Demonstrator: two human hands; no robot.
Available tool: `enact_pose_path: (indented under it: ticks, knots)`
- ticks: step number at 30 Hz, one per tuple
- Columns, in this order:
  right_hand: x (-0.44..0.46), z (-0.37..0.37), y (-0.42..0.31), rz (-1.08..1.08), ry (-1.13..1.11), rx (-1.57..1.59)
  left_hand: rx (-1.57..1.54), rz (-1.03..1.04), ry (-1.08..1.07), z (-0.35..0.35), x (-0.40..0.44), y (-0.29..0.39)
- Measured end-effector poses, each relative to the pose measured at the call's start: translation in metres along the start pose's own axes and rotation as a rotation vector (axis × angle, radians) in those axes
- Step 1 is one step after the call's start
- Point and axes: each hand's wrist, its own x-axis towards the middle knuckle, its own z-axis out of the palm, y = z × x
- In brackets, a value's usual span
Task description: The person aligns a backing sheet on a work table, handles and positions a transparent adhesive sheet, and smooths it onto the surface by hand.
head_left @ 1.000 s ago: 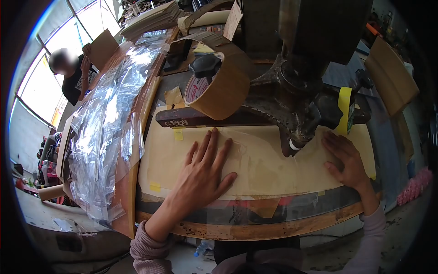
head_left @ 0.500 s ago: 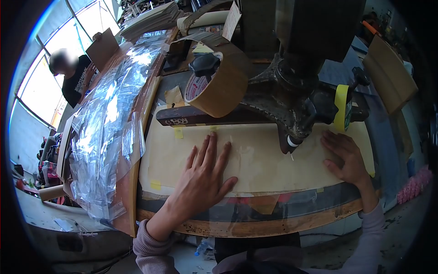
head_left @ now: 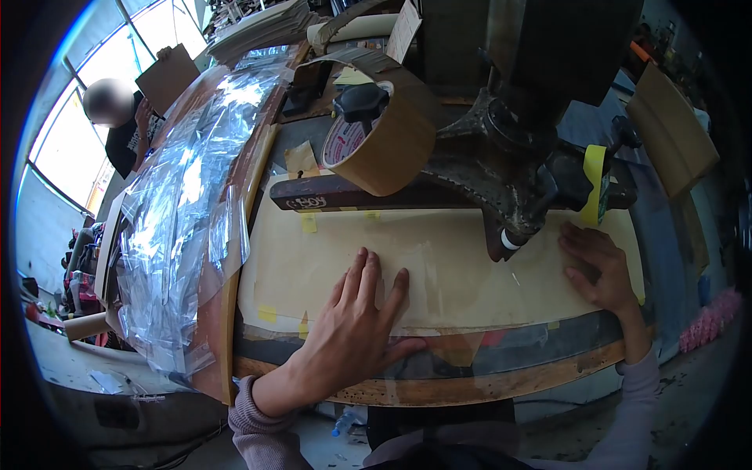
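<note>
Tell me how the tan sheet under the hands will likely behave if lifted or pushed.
The tan sheet looks thin, so it may bend or sag when lifted by an edge. Its faint shine between the left hand and right hand hints at a smooth, perhaps slippery surface. Yellow patches near its edges, possibly tape, might resist a push.

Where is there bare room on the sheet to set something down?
Mostly bare: the sheet between left hand and right hand, in front of the bar; a smaller patch between left hand and left wood strip. Crowded: along the bar, with brown tape, yellow tape and machine foot.
</note>
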Motion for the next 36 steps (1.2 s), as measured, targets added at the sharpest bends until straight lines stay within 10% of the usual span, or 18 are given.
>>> enact_pose_path:
  ticks: [36]
  knots:
    - [0.003,0.008,0.019,0.018,-0.019,0.143,-0.030,-0.016,0.042,-0.010,0.013,-0.011]
